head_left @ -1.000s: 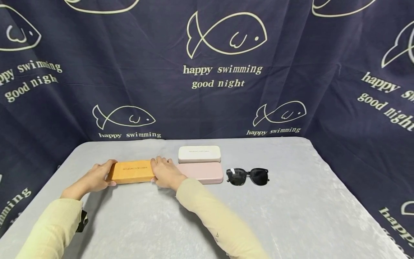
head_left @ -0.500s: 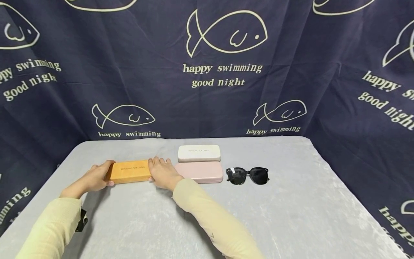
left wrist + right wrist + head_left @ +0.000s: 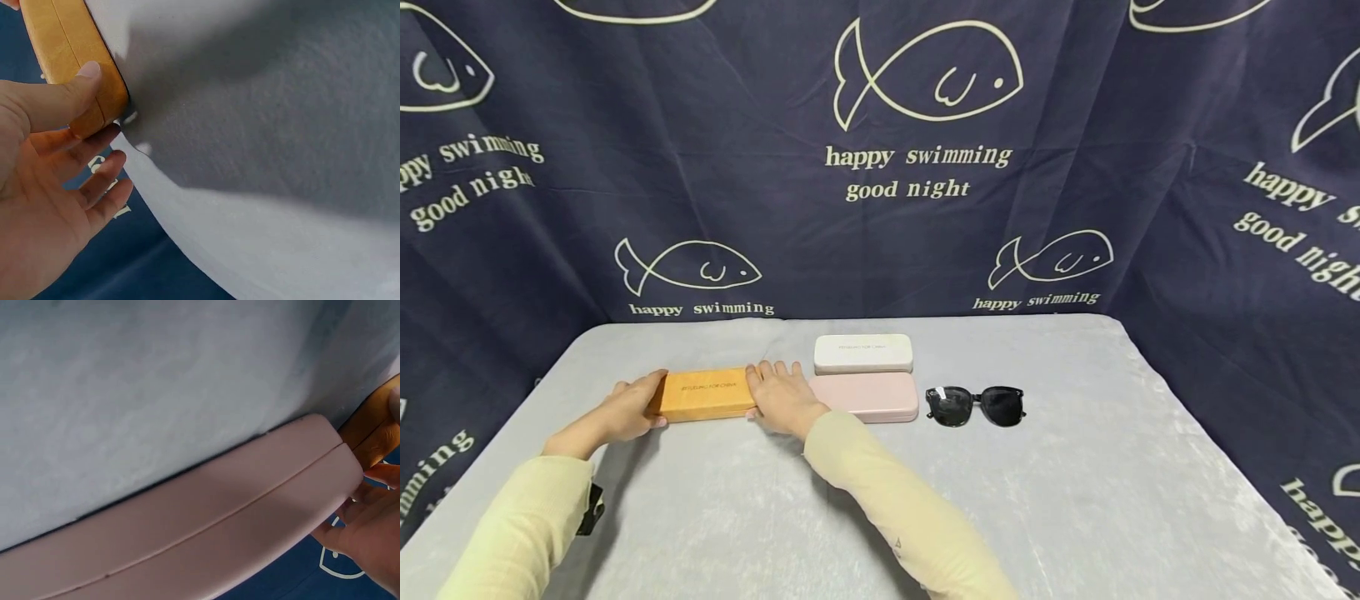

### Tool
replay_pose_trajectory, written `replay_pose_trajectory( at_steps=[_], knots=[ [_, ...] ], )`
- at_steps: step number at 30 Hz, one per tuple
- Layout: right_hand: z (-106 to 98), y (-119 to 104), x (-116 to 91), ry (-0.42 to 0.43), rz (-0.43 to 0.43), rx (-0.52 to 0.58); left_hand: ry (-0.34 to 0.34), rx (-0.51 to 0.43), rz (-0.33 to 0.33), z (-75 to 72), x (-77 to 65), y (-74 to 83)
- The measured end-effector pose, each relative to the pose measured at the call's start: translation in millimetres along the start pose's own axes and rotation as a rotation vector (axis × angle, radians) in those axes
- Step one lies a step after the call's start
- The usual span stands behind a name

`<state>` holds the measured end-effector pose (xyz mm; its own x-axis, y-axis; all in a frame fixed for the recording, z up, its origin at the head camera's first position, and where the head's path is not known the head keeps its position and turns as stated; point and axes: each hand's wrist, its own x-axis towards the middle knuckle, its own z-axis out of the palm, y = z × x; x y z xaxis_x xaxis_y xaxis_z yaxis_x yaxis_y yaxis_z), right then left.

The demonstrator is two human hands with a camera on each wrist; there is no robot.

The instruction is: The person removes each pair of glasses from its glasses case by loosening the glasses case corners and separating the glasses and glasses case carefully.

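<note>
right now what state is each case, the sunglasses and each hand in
Orange case: closed, held at both ends
Pink case: closed
White case: closed
Sunglasses: out of any case; whether folded, hard to tell
Left hand: gripping the orange end nearest it
Right hand: gripping the other end

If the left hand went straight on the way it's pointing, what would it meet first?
Most likely the orange case: the left hand grips its left end, though exact aim is unclear.
</note>
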<state>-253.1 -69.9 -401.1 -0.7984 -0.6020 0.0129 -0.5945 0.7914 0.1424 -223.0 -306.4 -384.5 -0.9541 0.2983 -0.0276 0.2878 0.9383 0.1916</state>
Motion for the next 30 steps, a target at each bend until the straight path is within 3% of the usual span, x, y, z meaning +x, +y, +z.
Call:
replay_pose_trajectory(
  at_steps=[11, 22, 30],
  knots=[
    [-14.1, 18.7, -9.7, 0.009, -0.033, -0.005, 0.054, 0.072, -0.038, -6.2, 2.3, 18.8],
    [-25.9, 44.4, -31.6, -0.005, -0.063, 0.002, 0.108, 0.109, 0.035, -11.3, 5.3, 49.0],
    [-26.0, 63.8, -58.2, 0.052, -0.089, -0.007, 0.161, 0.136, 0.105, -6.0, 6.2, 70.5]
  ],
)
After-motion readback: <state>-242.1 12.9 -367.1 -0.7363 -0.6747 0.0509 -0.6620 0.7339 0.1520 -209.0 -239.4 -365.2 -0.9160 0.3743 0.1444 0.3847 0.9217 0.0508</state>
